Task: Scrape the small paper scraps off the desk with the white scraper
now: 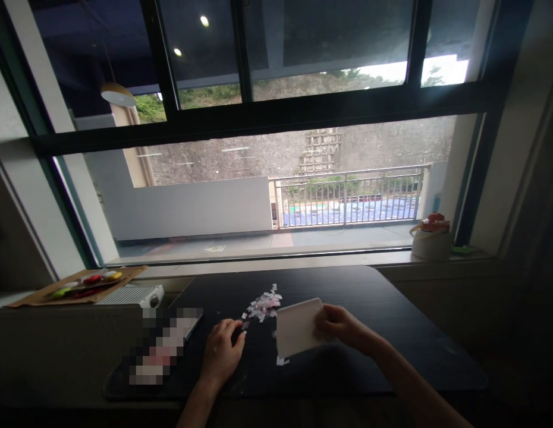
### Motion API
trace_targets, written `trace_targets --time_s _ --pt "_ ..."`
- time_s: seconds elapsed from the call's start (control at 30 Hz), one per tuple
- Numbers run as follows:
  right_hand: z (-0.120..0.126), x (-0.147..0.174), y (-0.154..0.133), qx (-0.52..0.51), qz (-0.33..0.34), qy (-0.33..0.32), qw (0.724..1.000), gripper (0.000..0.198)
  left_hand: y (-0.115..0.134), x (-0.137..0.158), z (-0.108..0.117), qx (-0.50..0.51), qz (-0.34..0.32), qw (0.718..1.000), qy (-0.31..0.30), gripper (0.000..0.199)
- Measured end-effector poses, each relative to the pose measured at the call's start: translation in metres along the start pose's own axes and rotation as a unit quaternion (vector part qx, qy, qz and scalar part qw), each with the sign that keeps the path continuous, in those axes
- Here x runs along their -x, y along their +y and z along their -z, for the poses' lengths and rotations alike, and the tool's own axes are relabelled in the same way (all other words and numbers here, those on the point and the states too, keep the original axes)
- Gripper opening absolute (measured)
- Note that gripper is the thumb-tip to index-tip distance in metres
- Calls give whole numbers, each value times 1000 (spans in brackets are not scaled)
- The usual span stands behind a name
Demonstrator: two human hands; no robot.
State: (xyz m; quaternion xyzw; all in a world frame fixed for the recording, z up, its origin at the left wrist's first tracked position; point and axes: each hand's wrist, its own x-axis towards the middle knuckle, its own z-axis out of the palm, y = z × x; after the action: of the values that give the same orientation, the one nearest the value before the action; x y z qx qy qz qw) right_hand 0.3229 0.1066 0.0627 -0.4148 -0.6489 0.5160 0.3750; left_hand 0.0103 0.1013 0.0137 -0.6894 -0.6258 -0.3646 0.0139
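Black wood-grain tabletop [374, 303] is used as the working surface. Off-white rectangular card [298, 330] is held by the right hand [338, 323], with fingers closed on its right edge; it is best moved slowly, so that the paper scraps [264, 306] are not scattered. The left hand [223, 351] is half curled; whether any scrap is pinched cannot be told. Most scraps are heaped just beyond the left fingertips, between both hands, left of the card.
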Motion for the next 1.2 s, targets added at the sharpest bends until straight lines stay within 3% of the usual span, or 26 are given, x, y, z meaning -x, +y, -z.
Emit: trace_targets --time_s 0.13,0.3,0.4,0.53,0.9,1.2 --pt "-2 -5 -4 14 -15 -11 1000 20 -3 -1 -1 -3 -6 1000 2 27" --pt "43 30 -6 36 -50 -14 998 19 -5 -1 -2 5 -2 1000 -1 28" --pt "60 41 -1 38 -48 19 998 24 -6 -1 -1 8 3 1000 -1 31" --pt "59 36 5 37 -53 41 997 22 -6 -1 1 6 3 1000 -6 33" --pt "61 37 2 39 -103 -22 994 22 -8 -2 2 6 -2 1000 -11 36" --pt "70 62 2 10 -90 -28 996 30 -9 -3 0 11 -5 1000 -1 34"
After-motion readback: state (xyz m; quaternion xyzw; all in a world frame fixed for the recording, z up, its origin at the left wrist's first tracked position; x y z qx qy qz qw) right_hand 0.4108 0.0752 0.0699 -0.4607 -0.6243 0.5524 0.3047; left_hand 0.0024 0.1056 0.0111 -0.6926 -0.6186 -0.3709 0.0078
